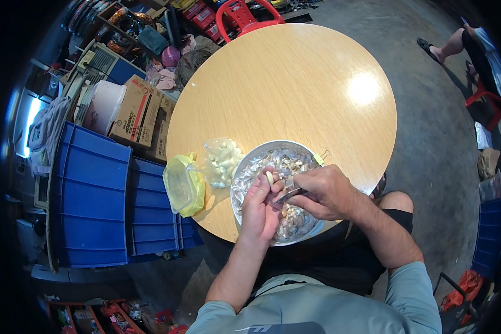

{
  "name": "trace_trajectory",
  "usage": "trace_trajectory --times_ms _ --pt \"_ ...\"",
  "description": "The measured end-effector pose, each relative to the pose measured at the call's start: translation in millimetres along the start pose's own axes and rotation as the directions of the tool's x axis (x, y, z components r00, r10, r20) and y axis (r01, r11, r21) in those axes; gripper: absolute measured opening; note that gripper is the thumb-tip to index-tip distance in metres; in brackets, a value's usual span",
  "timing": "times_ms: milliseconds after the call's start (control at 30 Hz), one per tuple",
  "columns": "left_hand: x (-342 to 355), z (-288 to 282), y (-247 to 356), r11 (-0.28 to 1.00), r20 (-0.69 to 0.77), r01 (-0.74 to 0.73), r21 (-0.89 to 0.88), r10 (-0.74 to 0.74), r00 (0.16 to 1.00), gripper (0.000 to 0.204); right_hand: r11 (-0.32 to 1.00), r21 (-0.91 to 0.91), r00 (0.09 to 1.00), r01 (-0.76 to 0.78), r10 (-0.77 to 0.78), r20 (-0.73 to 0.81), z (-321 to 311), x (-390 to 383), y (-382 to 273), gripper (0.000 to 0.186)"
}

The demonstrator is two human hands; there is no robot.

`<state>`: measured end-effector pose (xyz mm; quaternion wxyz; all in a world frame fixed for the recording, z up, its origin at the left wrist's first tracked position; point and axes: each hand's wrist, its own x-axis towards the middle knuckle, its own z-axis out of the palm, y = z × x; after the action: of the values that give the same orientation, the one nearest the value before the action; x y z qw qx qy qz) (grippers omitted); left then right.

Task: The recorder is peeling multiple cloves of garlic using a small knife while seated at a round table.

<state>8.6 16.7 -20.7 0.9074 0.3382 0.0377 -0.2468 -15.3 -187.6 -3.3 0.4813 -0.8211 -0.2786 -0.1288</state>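
Note:
My left hand (257,207) is closed round a pale peeled garlic clove (270,178), pinched near the fingertips. Close beside it, my right hand (324,192) grips a small knife (291,195); its handle is mostly hidden in the palm. Both hands are over a large white basin (236,214) filled with papery garlic skins and cloves (281,158). A yellow-green clip (319,160) sits on the basin's far right rim. To the left lies a clear plastic bag (222,161) of peeled cloves. Beyond it is a clear plastic tub (181,183) with a yellow bag (195,192) around it.
The round wooden table (284,83) stretches away ahead of me. Blue plastic crates (92,195) and cardboard boxes (136,111) crowd its left side. A red chair (245,16) stands at the far edge. Someone sits on a red stool (487,100) at far right.

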Motion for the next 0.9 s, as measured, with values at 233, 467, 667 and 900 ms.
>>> trace_trajectory --times_ms 233,467,667,900 --pt "-4 6 3 0.969 -0.061 -0.074 0.235 0.091 0.994 0.03 0.986 -0.156 0.984 -0.067 0.039 -0.176 1 0 8 0.024" --pt "-8 15 -1 0.905 -0.08 -0.143 0.401 0.19 0.979 0.03 0.979 -0.172 0.981 -0.109 0.078 -0.177 4 0 10 0.022" --pt "-9 11 -7 0.854 -0.037 -0.163 0.493 0.208 0.977 0.019 0.982 -0.171 0.988 -0.082 0.057 -0.146 7 1 8 0.021" --pt "-11 21 -12 0.77 -0.001 -0.169 0.615 0.215 0.977 0.015 0.984 -0.159 0.989 -0.08 0.059 -0.133 8 -2 9 0.024"
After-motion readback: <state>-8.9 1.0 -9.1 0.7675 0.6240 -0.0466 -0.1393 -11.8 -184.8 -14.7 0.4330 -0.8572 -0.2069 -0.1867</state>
